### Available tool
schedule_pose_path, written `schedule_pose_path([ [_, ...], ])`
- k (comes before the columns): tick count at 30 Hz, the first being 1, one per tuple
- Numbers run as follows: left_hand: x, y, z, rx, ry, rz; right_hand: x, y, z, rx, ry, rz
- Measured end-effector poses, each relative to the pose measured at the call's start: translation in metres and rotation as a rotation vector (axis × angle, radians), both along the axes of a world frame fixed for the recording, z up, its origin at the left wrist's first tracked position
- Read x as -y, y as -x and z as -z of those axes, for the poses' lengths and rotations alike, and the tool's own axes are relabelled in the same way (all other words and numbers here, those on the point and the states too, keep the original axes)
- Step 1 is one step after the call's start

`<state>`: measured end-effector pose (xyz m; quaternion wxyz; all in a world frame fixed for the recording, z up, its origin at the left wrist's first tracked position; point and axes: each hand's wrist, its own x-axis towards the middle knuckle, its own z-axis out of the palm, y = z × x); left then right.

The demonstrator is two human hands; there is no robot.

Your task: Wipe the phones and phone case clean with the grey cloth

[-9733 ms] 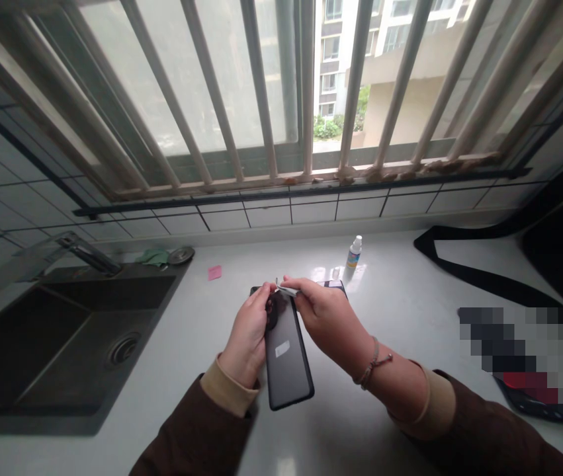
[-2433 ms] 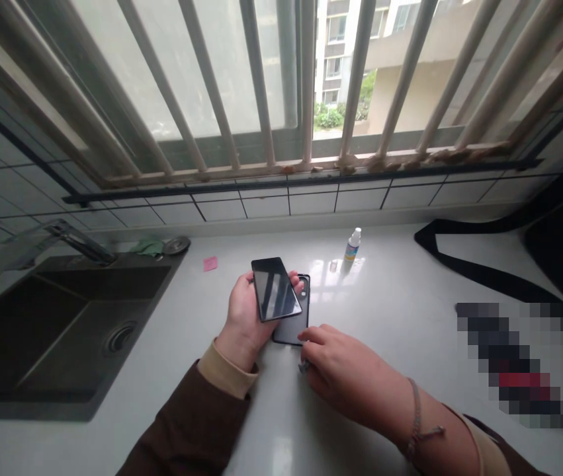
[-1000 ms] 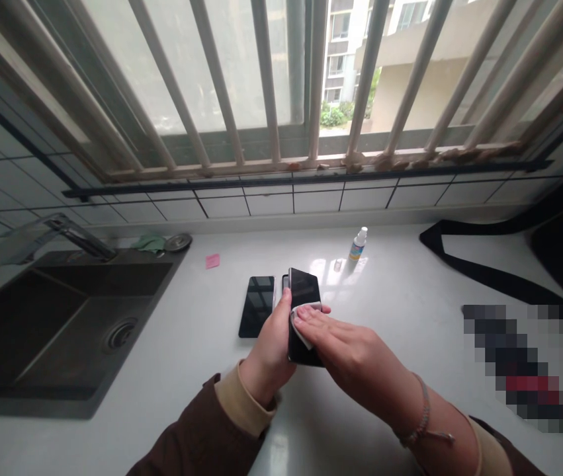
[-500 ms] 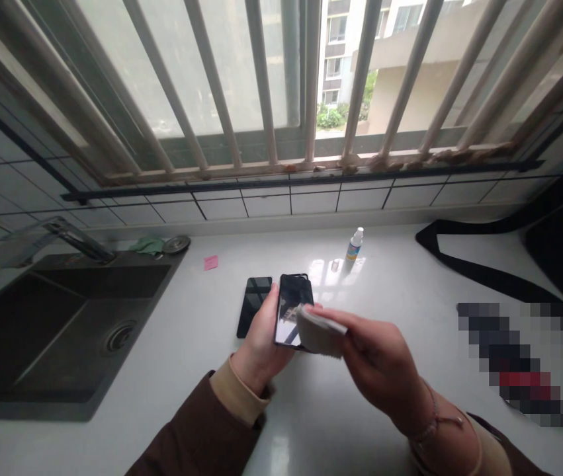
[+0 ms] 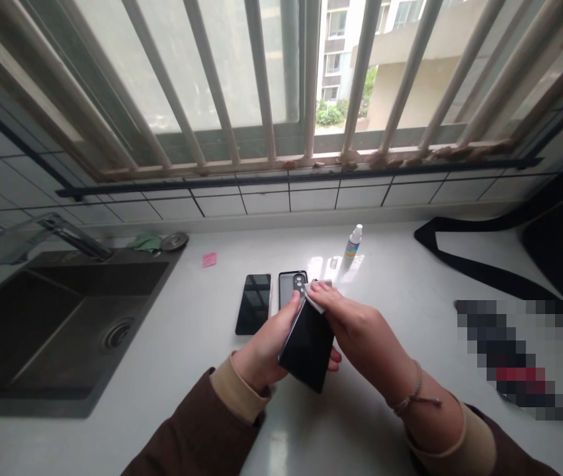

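Head view: the left hand (image 5: 272,345) grips a black phone (image 5: 307,344), tilted above the counter (image 5: 385,277) near a phone case (image 5: 287,285); the right hand's (image 5: 355,321) fingers hold a pale cloth (image 5: 315,304) against its far end, seemingly mid-wipe. Further wiping calls for a steady grip.

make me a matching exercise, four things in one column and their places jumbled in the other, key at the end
1. held phone
2. white wipe
3. phone case
4. pink note

a. on the counter, near the sink
b. under the fingers of the right hand
c. on the counter, partly hidden behind the hands
d. in the left hand

Pairs: 1-d, 2-b, 3-c, 4-a
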<state>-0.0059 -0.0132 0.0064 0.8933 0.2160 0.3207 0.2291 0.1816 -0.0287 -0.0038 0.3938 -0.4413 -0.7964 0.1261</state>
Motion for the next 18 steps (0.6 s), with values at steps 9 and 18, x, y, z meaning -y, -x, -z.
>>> schedule_pose_path([
  [9, -0.008, -0.004, -0.003, -0.029, 0.093, -0.329, 0.016, 0.014, -0.014, 0.000, -0.115, -0.409],
  [18, -0.010, 0.002, -0.008, 0.019, 0.067, -0.288, 0.022, -0.001, -0.024, -0.401, 0.142, -0.015],
])
